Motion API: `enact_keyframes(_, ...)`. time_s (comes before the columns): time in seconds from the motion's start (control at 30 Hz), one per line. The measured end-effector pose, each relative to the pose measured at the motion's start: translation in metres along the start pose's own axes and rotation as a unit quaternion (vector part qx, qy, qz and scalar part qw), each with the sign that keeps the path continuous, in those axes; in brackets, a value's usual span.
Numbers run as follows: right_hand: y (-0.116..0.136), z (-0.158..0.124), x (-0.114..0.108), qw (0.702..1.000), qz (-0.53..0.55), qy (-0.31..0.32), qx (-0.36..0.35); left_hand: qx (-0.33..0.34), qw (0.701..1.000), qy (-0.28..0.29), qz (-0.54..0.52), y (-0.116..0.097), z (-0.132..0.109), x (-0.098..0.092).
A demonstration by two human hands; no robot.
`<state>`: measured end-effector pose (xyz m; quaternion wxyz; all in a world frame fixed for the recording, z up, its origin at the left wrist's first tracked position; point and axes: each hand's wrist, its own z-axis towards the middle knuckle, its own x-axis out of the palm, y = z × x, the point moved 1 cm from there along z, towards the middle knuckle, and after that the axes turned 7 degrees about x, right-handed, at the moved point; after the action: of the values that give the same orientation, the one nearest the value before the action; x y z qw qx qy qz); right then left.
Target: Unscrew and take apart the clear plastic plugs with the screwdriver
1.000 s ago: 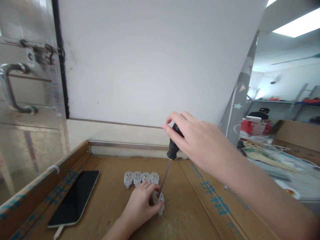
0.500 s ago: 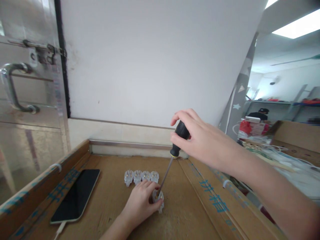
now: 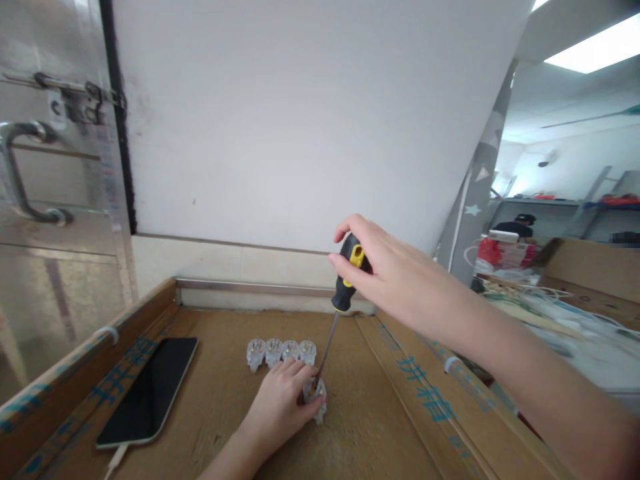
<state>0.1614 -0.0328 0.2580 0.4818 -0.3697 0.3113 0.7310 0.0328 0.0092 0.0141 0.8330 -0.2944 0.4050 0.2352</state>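
Observation:
My right hand (image 3: 387, 273) is closed around the black and yellow handle of a screwdriver (image 3: 344, 293), held nearly upright. Its thin shaft slants down to a clear plastic plug (image 3: 317, 397) on the cardboard surface. My left hand (image 3: 280, 407) wraps round that plug and pins it down. Just behind my left hand, several more clear plugs (image 3: 280, 350) stand in a short row.
A black phone (image 3: 150, 390) with a white cable lies at the left on the cardboard box (image 3: 400, 427), whose raised flaps border both sides. A metal door with handle (image 3: 25, 173) stands at left. Cables clutter a table (image 3: 550, 313) at right, with a person far behind.
My right hand has turned the screwdriver handle, so its yellow mark now faces me, and shifted slightly left. My left hand stays on the plug.

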Motion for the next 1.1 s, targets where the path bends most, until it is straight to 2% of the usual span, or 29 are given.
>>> enact_keyframes(0.1,-0.002,0.001,0.001,0.998,0.043,0.028,-0.031,0.000,1.000,0.006,0.002,0.000,-0.001,0.001)
enact_keyframes(0.2,-0.005,0.001,-0.002,0.996,0.049,0.070,-0.007,0.003,1.000,0.012,0.004,0.000,-0.002,0.002)
enact_keyframes(0.27,-0.005,-0.001,0.000,0.998,0.019,0.052,0.016,-0.001,1.000,0.011,0.004,0.000,-0.002,0.002)
enact_keyframes(0.4,0.002,-0.004,0.011,0.999,-0.001,-0.033,0.026,-0.007,1.000,0.006,0.002,0.000,-0.002,0.002)
enact_keyframes(0.57,0.004,-0.009,0.018,0.999,-0.001,-0.028,0.039,-0.013,1.000,-0.002,-0.005,-0.001,-0.003,0.002)
enact_keyframes(0.7,0.005,-0.008,0.016,0.993,-0.041,-0.097,0.048,-0.012,1.000,-0.008,-0.005,-0.001,-0.003,0.001)
enact_keyframes(0.87,0.004,-0.007,0.013,0.997,0.014,-0.047,0.052,-0.017,1.000,-0.006,-0.023,-0.002,-0.003,-0.001)
enact_keyframes(1.0,0.002,-0.007,0.018,0.995,-0.011,-0.087,0.052,-0.024,0.999,-0.004,-0.036,-0.003,-0.003,-0.002)
enact_keyframes(1.1,0.000,-0.007,0.024,0.993,0.022,-0.107,0.041,-0.027,0.999,-0.010,-0.043,-0.002,-0.003,-0.001)
